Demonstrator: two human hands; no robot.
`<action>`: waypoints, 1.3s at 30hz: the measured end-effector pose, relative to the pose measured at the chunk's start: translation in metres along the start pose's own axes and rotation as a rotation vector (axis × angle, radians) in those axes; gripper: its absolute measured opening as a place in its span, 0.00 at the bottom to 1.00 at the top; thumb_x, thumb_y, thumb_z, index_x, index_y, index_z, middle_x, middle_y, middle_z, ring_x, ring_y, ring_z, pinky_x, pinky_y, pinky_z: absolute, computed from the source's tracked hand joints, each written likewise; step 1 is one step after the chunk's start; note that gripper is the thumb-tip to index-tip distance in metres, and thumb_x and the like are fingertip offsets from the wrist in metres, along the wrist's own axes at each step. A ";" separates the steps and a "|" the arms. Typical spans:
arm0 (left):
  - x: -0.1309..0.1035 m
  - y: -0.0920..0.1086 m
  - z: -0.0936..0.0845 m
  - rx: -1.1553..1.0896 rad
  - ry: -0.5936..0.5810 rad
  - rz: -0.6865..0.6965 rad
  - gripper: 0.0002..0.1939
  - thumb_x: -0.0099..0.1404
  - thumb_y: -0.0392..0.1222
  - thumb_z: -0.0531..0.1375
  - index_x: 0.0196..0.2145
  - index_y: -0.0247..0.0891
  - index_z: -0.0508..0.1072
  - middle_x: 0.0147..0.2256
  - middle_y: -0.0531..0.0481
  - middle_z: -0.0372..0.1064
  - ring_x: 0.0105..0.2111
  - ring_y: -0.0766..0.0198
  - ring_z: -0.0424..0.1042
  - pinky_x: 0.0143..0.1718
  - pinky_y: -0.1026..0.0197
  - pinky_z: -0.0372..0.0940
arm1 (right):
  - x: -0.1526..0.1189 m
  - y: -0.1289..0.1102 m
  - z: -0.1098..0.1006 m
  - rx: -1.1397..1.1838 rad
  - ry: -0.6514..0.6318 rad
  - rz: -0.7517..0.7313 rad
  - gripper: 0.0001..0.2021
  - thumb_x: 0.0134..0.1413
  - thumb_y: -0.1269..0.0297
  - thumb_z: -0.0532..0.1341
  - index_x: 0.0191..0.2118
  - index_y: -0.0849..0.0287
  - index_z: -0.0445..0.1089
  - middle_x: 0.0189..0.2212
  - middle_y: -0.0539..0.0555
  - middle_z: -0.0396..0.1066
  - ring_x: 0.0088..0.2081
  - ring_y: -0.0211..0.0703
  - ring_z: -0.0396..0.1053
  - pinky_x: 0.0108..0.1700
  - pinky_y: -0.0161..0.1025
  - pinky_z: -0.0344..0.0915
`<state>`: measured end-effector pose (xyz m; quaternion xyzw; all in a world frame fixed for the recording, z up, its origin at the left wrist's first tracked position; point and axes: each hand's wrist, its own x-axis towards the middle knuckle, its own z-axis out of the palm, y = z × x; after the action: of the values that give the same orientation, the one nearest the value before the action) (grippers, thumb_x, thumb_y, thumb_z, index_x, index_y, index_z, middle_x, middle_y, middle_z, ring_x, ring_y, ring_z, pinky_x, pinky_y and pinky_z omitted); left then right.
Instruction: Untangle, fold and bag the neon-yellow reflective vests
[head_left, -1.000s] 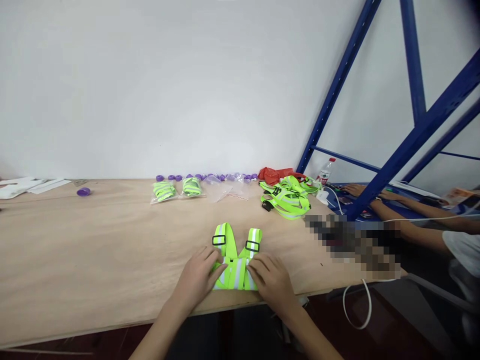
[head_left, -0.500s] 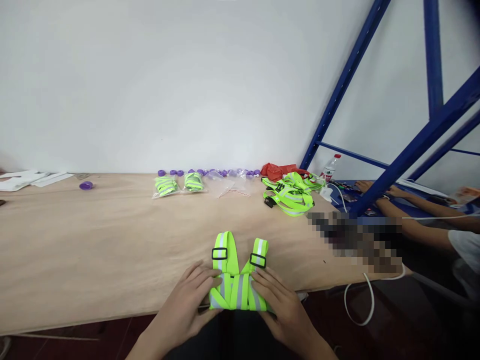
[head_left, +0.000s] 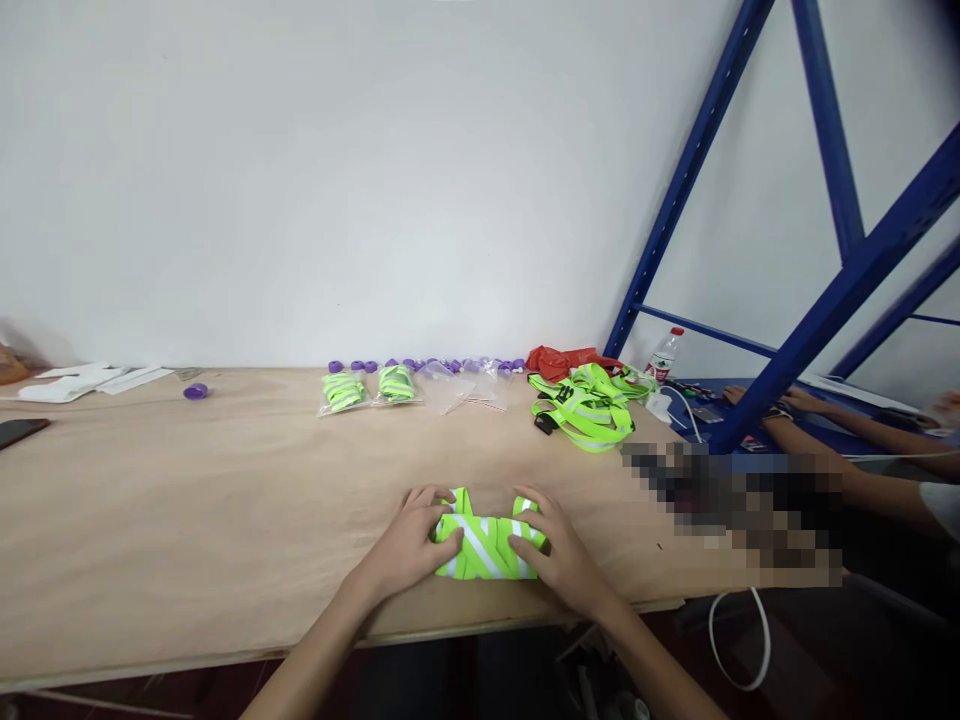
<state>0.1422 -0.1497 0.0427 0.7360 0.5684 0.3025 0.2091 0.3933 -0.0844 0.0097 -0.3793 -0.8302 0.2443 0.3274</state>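
Note:
A neon-yellow reflective vest [head_left: 484, 550] made of straps, with silver stripes, lies folded into a flat bundle near the table's front edge. My left hand [head_left: 416, 538] grips its left end, thumb on the front and fingers over the top. At the right end my right hand [head_left: 555, 550] holds it the same way. Two short strap loops stick up behind the bundle between my hands. The black buckles are out of sight. Farther back lies a loose heap of similar reflective straps [head_left: 589, 410] with a black clip.
Two bagged reflective bundles [head_left: 345, 391] lie near the wall, beside clear plastic bags [head_left: 465, 385] and a row of purple caps [head_left: 409, 366]. A red bag [head_left: 559, 362], a water bottle [head_left: 664, 355] and a blue metal frame [head_left: 795, 330] stand right, where another person's arms [head_left: 832, 445] rest. A phone [head_left: 21, 431] lies left.
The upper strap section with its buckles has been folded down, making the bundle shorter. Both hands have moved forward onto the table, with thumbs now on the bundle's front. The view has shifted slightly.

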 end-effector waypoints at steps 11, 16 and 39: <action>0.018 0.003 0.004 0.166 -0.020 -0.223 0.17 0.68 0.51 0.53 0.48 0.42 0.73 0.52 0.44 0.71 0.54 0.50 0.67 0.60 0.44 0.55 | 0.012 0.020 0.006 -0.076 -0.038 0.286 0.38 0.52 0.49 0.63 0.65 0.61 0.58 0.65 0.64 0.60 0.67 0.57 0.56 0.66 0.55 0.55; 0.023 0.003 0.012 0.291 0.007 -0.366 0.28 0.67 0.55 0.54 0.58 0.37 0.66 0.68 0.32 0.51 0.67 0.37 0.48 0.63 0.31 0.41 | 0.012 0.026 0.006 -0.269 -0.064 0.381 0.36 0.53 0.41 0.62 0.59 0.64 0.67 0.68 0.68 0.54 0.71 0.65 0.45 0.69 0.60 0.48; 0.005 0.018 0.068 -0.076 0.374 -0.106 0.11 0.68 0.29 0.46 0.36 0.42 0.63 0.36 0.43 0.69 0.40 0.52 0.68 0.42 0.51 0.65 | 0.005 -0.011 0.017 -0.140 -0.116 -0.266 0.30 0.61 0.52 0.61 0.64 0.61 0.62 0.56 0.64 0.70 0.56 0.55 0.68 0.56 0.51 0.69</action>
<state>0.2018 -0.1472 0.0057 0.6274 0.6236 0.4438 0.1431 0.3728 -0.0898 0.0071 -0.2733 -0.9055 0.1620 0.2813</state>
